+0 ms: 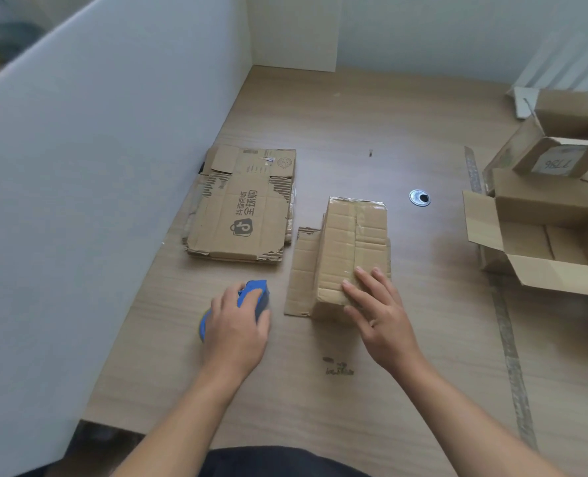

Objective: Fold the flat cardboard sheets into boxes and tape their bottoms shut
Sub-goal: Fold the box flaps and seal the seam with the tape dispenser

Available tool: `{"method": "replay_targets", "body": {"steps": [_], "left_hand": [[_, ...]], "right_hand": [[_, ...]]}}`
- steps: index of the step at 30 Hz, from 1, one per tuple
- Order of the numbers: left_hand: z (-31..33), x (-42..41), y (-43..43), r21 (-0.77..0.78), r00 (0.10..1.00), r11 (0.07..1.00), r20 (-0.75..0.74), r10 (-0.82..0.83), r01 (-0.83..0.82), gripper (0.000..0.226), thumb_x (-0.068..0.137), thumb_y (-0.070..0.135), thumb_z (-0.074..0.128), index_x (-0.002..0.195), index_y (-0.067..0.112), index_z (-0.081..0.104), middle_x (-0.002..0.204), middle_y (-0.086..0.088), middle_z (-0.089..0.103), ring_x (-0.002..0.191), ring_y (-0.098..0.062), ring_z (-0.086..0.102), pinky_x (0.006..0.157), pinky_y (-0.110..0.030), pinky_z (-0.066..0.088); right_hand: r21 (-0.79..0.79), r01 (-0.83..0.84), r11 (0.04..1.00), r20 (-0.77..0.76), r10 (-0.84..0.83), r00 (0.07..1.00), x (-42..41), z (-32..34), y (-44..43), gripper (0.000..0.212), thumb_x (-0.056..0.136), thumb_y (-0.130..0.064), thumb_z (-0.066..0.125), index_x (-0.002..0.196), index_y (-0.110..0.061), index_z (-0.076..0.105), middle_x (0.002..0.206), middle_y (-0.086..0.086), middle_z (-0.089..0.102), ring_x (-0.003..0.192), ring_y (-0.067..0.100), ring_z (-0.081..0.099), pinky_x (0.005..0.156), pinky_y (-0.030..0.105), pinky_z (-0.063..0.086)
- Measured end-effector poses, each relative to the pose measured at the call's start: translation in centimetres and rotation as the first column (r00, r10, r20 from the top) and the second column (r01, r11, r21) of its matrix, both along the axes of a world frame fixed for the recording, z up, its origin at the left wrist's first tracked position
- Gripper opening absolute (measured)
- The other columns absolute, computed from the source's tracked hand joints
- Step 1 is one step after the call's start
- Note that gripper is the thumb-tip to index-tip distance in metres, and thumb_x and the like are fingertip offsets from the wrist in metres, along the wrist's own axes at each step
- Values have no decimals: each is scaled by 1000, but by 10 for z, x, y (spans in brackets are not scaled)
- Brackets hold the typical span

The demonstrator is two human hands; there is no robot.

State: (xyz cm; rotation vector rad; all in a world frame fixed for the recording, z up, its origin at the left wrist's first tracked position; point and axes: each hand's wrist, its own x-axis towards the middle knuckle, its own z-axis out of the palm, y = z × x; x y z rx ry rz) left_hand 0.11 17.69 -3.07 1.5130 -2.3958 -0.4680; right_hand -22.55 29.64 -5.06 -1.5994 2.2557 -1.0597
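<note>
The box stands bottom-up right of centre, long axis running away from the person; right hand presses flat on its near end; left hand grips the tape dispenser just beside it.

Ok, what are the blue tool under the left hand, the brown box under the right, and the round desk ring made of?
The blue tool, gripped by the left hand: probably moulded plastic, uniform smooth colour. The brown box, under the right hand: corrugated cardboard, ribbed faces, glossy clear tape along the seam. The round ring: seemingly polished metal, bright glare.
</note>
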Motion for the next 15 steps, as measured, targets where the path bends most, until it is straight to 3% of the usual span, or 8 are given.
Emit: {"method": "replay_targets", "body": {"steps": [1, 3, 6, 7, 10, 15], "left_hand": [[5, -6, 0, 33, 992, 999, -125, -23, 27, 43, 89, 37, 57, 126, 15, 65, 129, -8, 56, 113, -30, 51, 97, -39, 43], [19, -23, -2, 338, 961, 936, -278, -2, 100, 41, 94, 39, 61, 130, 19, 62, 125, 3, 56, 117, -16, 51, 101, -31, 40], [29, -46, -5, 750, 920, 651, -329, 214, 117, 31, 96, 39, 62, 121, 21, 64, 114, 9, 63, 109, -9, 57, 96, -28, 44], [28, -51, -4, 799, 899, 590, -335, 283, 112, 24, 96, 39, 62, 112, 21, 67, 104, 10, 65, 101, -8, 58, 91, -29, 46], [22, -63, -3, 810, 876, 582, -327, 355, 67, 21, 95, 35, 65, 85, 16, 67, 72, 10, 56, 74, -9, 48, 75, -28, 41], [20, -74, -4, 876, 828, 482, -267, 494, -5, 21, 93, 29, 67, 77, 16, 64, 79, 4, 60, 84, -13, 53, 81, -32, 42]], "right_hand": [[-3, -1, 1000, -4, 1, 1000, 1, 0, 0, 39, 92, -34, 57, 129, -26, 64, 147, -7, 44, 143, 18, 27, 115, 12, 10], [-9, -5, 1000, -11, 5, 1000, 2, -1, 0, 39, 92, -37, 56, 129, -26, 64, 147, -6, 44, 143, 19, 27, 116, 13, 11], [-12, 0, 1000, -17, 0, 1000, 2, -2, 0, 38, 90, -29, 61, 128, -24, 66, 146, -5, 46, 142, 23, 30, 116, 15, 14], [-12, -1, 1000, -19, 1, 1000, 2, -2, 1, 38, 90, -29, 61, 127, -23, 66, 146, -4, 46, 142, 24, 30, 117, 16, 14], [-20, -11, 1000, -16, 11, 1000, 2, -1, 1, 39, 93, -37, 55, 128, -24, 66, 147, -4, 46, 143, 22, 29, 117, 16, 14], [-26, -11, 1000, -5, 11, 1000, 2, -2, 0, 41, 93, -41, 51, 127, -23, 66, 147, -2, 47, 142, 22, 30, 117, 16, 14]]}}
